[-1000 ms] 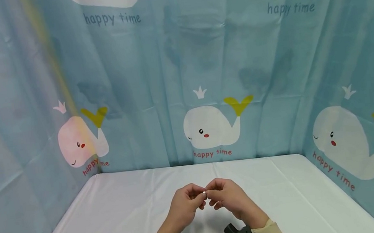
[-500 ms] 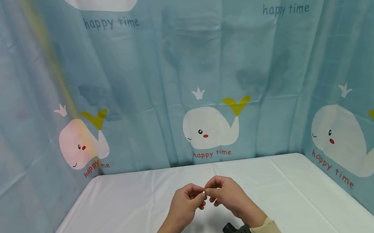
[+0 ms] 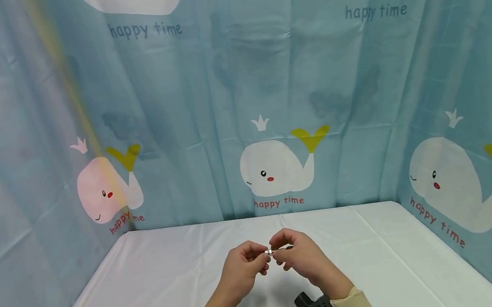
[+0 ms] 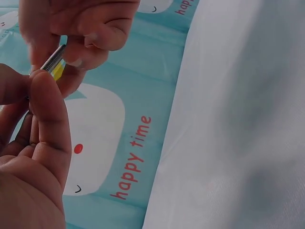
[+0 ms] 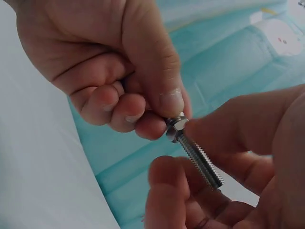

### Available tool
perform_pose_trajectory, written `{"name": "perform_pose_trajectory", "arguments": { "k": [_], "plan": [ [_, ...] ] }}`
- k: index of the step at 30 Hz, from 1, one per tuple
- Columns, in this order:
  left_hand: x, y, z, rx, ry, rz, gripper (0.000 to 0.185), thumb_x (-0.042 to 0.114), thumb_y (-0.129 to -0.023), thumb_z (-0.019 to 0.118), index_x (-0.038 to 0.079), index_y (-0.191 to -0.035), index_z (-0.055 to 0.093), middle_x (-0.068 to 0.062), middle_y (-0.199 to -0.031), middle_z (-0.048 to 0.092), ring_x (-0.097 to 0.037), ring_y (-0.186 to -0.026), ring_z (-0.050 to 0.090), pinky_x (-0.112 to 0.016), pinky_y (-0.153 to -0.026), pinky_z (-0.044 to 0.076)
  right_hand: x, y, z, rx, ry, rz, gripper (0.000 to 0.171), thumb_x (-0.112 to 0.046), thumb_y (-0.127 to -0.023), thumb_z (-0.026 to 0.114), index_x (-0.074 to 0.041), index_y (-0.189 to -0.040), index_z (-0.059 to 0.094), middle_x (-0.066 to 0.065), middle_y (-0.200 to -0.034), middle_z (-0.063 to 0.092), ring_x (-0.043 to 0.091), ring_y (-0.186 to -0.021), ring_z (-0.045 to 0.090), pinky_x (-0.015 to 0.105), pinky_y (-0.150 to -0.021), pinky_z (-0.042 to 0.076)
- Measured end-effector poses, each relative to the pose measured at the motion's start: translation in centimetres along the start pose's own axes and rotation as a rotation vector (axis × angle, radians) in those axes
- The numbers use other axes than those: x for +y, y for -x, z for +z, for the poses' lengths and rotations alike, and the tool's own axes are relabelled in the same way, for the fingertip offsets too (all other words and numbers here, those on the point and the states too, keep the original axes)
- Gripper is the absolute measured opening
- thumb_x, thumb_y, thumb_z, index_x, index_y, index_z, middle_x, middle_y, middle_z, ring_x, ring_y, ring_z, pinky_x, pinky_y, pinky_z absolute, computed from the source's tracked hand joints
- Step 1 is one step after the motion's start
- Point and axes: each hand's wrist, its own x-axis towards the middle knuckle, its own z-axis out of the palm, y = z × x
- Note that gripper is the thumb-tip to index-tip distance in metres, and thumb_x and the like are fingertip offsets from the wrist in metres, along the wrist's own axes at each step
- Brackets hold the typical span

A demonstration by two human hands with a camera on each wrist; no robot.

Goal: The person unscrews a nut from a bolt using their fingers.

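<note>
Whale-print curtain (image 3: 267, 95) backs a white table (image 3: 151, 286). Above it, left hand (image 3: 241, 268) pinches one threaded bolt (image 5: 198, 157) by its shank; right hand (image 3: 301, 256) pinches the single nut (image 5: 176, 125) at its head. Tilted fingertips could cross-thread or drop it.

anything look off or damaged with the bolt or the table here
Nothing stands out. The bolt looks straight, its thread clean, pinched between the left hand and right hand above the white table.
</note>
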Motion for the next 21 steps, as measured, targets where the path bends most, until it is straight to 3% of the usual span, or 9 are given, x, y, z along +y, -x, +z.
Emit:
{"name": "perform_pose_trajectory", "arguments": {
  "k": [7, 11, 15, 19, 21],
  "plan": [
    [0.15, 0.01, 0.08, 0.005, -0.04, 0.011, 0.007, 0.008, -0.092, 0.069, 0.005, -0.098, 0.069, -0.009, -0.087, 0.069, -0.023, -0.07, 0.064, -0.033, -0.065, 0.056, 0.5, -0.06, 0.24, -0.029, -0.003, 0.026, 0.022, -0.024, -0.1, 0.061, -0.004, -0.095, 0.069, 0.009, -0.081, 0.064, 0.019, -0.062, 0.057, 0.033, -0.055, 0.052],
    [0.09, 0.02, 0.11, 0.008, -0.052, 0.004, 0.006, 0.007, -0.091, 0.069, 0.006, -0.096, 0.069, -0.01, -0.086, 0.069, -0.024, -0.069, 0.064, -0.033, -0.064, 0.055, 0.24, 0.03, 0.29, -0.009, 0.027, 0.006, 0.013, -0.017, -0.094, 0.068, -0.005, -0.098, 0.067, 0.008, -0.089, 0.065, 0.022, -0.069, 0.06, 0.035, -0.059, 0.052],
    [0.16, 0.0, 0.1, 0.012, -0.054, 0.011, 0.006, 0.007, -0.09, 0.069, 0.006, -0.096, 0.068, -0.009, -0.086, 0.068, -0.024, -0.07, 0.064, -0.034, -0.064, 0.055, -0.05, 0.12, 0.19, 0.0, 0.022, 0.009, 0.019, -0.019, -0.092, 0.069, -0.004, -0.104, 0.067, 0.008, -0.093, 0.066, 0.024, -0.072, 0.062, 0.036, -0.059, 0.053],
    [0.3, 0.03, 0.12, 0.007, -0.049, 0.019, 0.007, 0.006, -0.09, 0.068, 0.006, -0.097, 0.068, -0.009, -0.086, 0.068, -0.023, -0.069, 0.064, -0.034, -0.064, 0.055, -0.1, 0.12, 0.1, -0.019, 0.024, 0.029, 0.026, -0.029, -0.098, 0.064, -0.004, -0.093, 0.069, 0.009, -0.082, 0.066, 0.02, -0.064, 0.06, 0.033, -0.057, 0.053],
    [0.35, 0.04, 0.15, 0.004, -0.049, 0.025, 0.007, 0.005, -0.09, 0.068, 0.006, -0.096, 0.068, -0.011, -0.087, 0.068, -0.023, -0.069, 0.063, -0.033, -0.064, 0.055, -0.15, 0.11, 0.05, -0.024, 0.031, 0.019, 0.024, -0.026, -0.097, 0.065, -0.005, -0.089, 0.068, 0.009, -0.08, 0.065, 0.02, -0.063, 0.059, 0.033, -0.057, 0.053]
  ]
}}
